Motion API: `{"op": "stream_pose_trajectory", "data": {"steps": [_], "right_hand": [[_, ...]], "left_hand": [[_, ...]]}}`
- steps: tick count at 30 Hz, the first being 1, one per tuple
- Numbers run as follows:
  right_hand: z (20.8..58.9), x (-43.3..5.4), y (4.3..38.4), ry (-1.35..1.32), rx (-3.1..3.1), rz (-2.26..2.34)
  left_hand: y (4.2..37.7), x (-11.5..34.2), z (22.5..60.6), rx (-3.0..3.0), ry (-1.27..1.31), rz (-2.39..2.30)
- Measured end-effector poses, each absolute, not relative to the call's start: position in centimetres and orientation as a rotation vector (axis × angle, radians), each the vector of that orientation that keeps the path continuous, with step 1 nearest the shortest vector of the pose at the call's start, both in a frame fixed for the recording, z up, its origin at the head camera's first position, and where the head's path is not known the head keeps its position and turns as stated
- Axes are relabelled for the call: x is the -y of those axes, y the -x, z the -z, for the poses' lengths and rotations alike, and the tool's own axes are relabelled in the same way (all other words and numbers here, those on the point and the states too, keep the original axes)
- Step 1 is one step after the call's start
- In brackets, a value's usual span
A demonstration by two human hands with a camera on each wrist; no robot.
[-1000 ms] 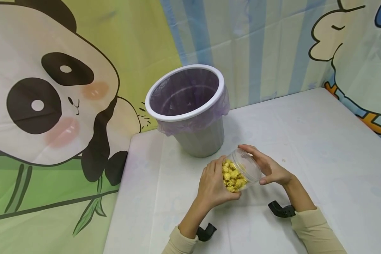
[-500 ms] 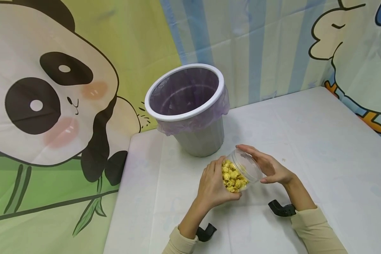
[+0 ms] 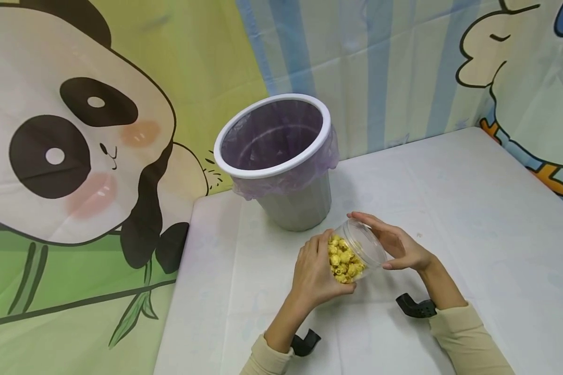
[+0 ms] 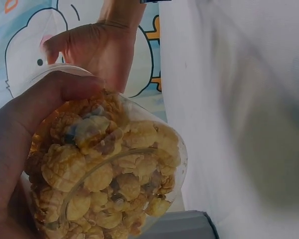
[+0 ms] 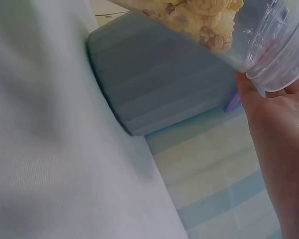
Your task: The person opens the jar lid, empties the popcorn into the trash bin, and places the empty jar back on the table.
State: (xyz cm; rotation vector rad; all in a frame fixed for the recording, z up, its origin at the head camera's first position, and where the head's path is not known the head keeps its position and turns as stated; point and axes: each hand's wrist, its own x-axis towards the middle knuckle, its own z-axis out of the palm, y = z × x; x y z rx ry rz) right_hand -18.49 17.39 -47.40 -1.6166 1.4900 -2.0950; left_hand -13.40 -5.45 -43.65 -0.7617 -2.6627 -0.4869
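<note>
A clear plastic jar (image 3: pixel 362 244) part filled with yellow popcorn (image 3: pixel 343 260) is held tilted above the white table, its lid end toward the right. My left hand (image 3: pixel 313 276) grips the jar round its popcorn-filled end; in the left wrist view the thumb (image 4: pixel 64 89) lies across the side. At the lid end, my right hand (image 3: pixel 402 250) spans the clear round lid (image 5: pixel 283 64), with fingers at the upper edge and thumb at the lower edge. The popcorn has settled toward the jar's base, leaving a gap below the lid.
Behind the hands stands a grey trash can (image 3: pixel 297 208) with a white rim and a purple liner bag. The white table (image 3: pixel 488 219) meets a cartoon-printed cloth backdrop (image 3: pixel 394 67) at the back and left. Tiny crumbs (image 3: pixel 419 235) lie right of the jar.
Both hands keep the jar in nearly the same place and tilt. The right fingers have shifted very slightly along the lid's upper edge.
</note>
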Motion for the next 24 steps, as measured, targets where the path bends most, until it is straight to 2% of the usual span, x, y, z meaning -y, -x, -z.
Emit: {"op": "stream_pose_trajectory", "data": {"steps": [5, 10, 24], "right_hand": [[47.53, -17.29, 18.22, 1.487, -1.503, 2.114], [47.64, -17.29, 18.07, 1.354, -1.780, 2.108], [47.01, -17.42, 18.16, 1.564, -1.685, 2.003]], "left_hand": [[13.50, 5.35, 43.71, 2.652, 0.766, 0.481], [13.60, 5.28, 43.78, 2.657, 0.752, 0.468], [13.61, 5.08, 44.20, 2.671, 0.724, 0.431]]}}
